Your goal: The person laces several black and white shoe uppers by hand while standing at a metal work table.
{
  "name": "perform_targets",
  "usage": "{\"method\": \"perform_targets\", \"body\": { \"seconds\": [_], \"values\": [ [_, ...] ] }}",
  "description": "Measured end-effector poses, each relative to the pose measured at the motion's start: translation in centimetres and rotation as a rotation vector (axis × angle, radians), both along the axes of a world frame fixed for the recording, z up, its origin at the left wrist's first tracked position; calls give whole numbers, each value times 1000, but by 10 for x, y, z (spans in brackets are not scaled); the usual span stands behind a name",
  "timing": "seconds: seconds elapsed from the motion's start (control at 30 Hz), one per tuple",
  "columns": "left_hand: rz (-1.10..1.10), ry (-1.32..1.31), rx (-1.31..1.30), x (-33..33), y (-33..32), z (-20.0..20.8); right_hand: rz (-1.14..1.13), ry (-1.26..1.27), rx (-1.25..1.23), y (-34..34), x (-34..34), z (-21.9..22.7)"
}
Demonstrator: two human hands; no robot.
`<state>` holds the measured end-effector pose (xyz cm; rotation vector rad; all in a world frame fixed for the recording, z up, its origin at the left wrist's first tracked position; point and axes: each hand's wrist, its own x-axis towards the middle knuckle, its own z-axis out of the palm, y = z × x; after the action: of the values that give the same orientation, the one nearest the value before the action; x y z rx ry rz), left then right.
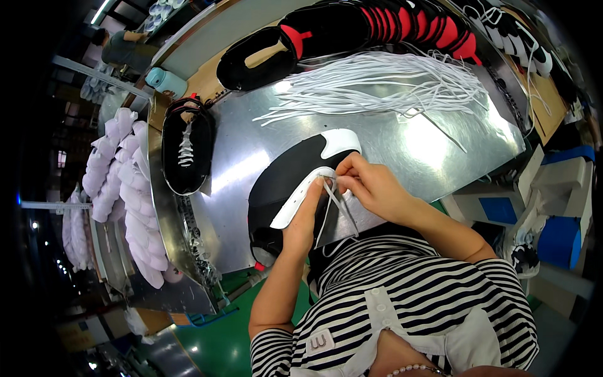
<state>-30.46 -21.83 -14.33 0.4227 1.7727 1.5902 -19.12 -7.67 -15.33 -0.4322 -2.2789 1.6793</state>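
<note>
A black shoe upper (282, 173) with white trim lies on its side on the metal table in front of me. My left hand (306, 210) grips its white eyelet strip (294, 204), the thumb pressing near the strip's upper end. Close beside it, my right hand (370, 185) pinches a white shoelace (339, 198) between thumb and fingers at the top of the eyelet strip. Loose lengths of the lace hang down toward the table's near edge. Whether the lace passes through an eyelet there is hidden by my fingers.
A heap of white laces (383, 85) lies across the far side of the metal table (239, 163). Behind it runs a row of black and red uppers (333, 31). A partly laced black shoe (188, 147) stands at the left, near a light-blue cup (164, 81). White pieces (129, 188) hang beyond it.
</note>
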Motion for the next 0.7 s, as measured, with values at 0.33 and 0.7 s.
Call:
{"method": "perform_targets", "body": {
  "seconds": [0.33,0.7],
  "values": [
    [-285,936,-81,14,-2,-34,9,-321,403,-14,-22,-4],
    [-16,-135,-37,-14,-25,-13,-78,-5,201,47,2,-12]
  ]
}}
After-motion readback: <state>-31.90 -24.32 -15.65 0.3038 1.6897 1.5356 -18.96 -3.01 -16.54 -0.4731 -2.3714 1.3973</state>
